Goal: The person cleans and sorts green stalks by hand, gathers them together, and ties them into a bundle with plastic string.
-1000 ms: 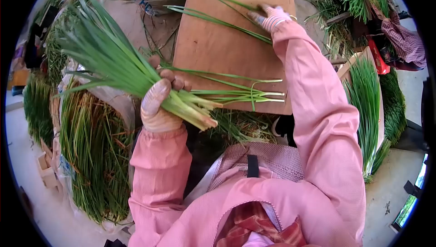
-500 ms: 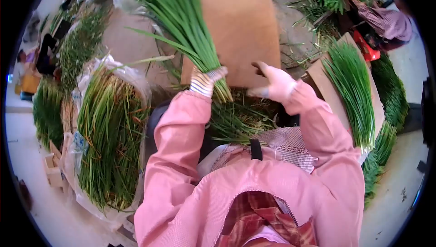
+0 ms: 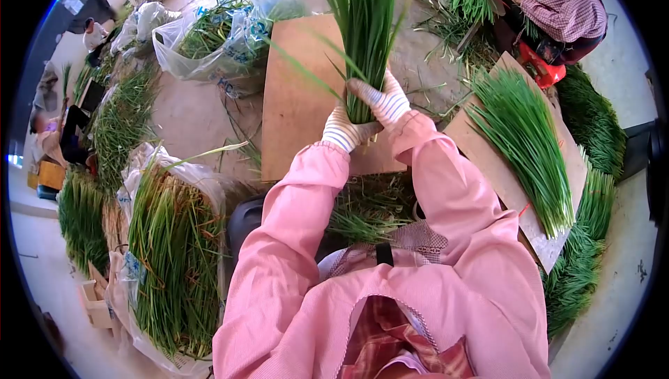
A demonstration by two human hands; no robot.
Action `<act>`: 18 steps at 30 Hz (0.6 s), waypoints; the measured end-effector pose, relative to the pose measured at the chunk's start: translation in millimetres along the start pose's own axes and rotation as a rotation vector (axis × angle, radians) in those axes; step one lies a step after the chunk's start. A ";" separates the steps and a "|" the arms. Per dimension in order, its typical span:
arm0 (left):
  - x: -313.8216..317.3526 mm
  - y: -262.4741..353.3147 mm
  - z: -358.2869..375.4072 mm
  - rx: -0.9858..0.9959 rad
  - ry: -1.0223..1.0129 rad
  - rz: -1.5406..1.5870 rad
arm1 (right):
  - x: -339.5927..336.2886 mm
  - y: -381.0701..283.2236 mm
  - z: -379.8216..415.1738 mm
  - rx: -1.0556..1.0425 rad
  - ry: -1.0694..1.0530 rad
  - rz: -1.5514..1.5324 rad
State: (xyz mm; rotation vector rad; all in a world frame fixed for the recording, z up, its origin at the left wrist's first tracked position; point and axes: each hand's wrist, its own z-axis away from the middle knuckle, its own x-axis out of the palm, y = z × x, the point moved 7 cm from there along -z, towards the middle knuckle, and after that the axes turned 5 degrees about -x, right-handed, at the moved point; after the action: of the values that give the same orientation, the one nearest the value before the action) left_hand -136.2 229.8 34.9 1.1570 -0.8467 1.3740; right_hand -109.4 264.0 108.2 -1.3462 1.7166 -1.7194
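A bunch of long green stalks [image 3: 368, 31] stands upright over the brown board [image 3: 296, 100] in front of me. Low on the bunch, my gloved left hand [image 3: 346, 130] wraps round the stalk ends. My right hand [image 3: 383, 100], in a striped glove, grips the same bunch slightly higher, from the right. Both hands touch or nearly touch each other. A few loose leaves stick out to the left of the bunch.
Left, a plastic-wrapped heap of stalks [image 3: 174, 260]; beyond the board, an open plastic bag [image 3: 223, 37] of greens. Right, a neat pile [image 3: 526, 149] on a slanted board [image 3: 460, 132]. A co-worker [image 3: 568, 17] sits back right; other people are far left. Trimmings [image 3: 369, 205] lie before my lap.
My right hand, apart from the bunch before, has closed on it. The bunch has swung from leaning left to upright. The view has shifted, showing more of the far floor.
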 end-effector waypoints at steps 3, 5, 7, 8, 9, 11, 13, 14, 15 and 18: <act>8.4 15.3 22.3 0.332 0.054 -0.926 | 2.0 4.0 -7.8 0.075 -0.006 0.032; 12.6 19.2 31.7 0.500 -0.077 -1.066 | 18.6 -4.9 -1.6 0.155 -0.024 -0.013; 6.4 17.2 38.8 0.489 -0.058 -0.957 | 30.3 -3.8 8.9 0.195 -0.033 -0.064; -1.8 13.3 44.7 0.435 -0.040 -0.936 | 34.2 -5.3 14.7 0.172 -0.090 0.071; -12.5 8.1 51.0 0.381 -0.024 -0.915 | 37.1 -6.6 20.7 0.148 -0.146 0.206; -32.5 -4.0 65.0 0.277 0.003 -0.871 | 38.7 0.8 29.6 0.170 -0.334 0.558; -44.0 -21.7 83.9 0.166 0.027 -0.825 | 40.3 -26.5 39.4 -0.045 -0.552 0.945; -42.3 -27.6 98.6 0.245 0.026 -0.747 | 26.8 -30.5 42.3 -0.145 -0.499 1.013; -35.4 -32.5 114.7 0.326 0.023 -0.668 | 11.9 -29.8 44.8 -0.090 -0.436 0.815; -52.4 -44.0 132.0 0.332 0.067 -0.744 | -2.1 -62.6 48.8 0.061 -0.309 0.524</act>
State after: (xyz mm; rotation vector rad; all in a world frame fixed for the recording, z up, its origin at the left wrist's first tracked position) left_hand -73.6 96.4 15.1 1.4719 -0.0905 0.9287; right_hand -46.9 250.2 155.1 -0.9578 1.6344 -1.1937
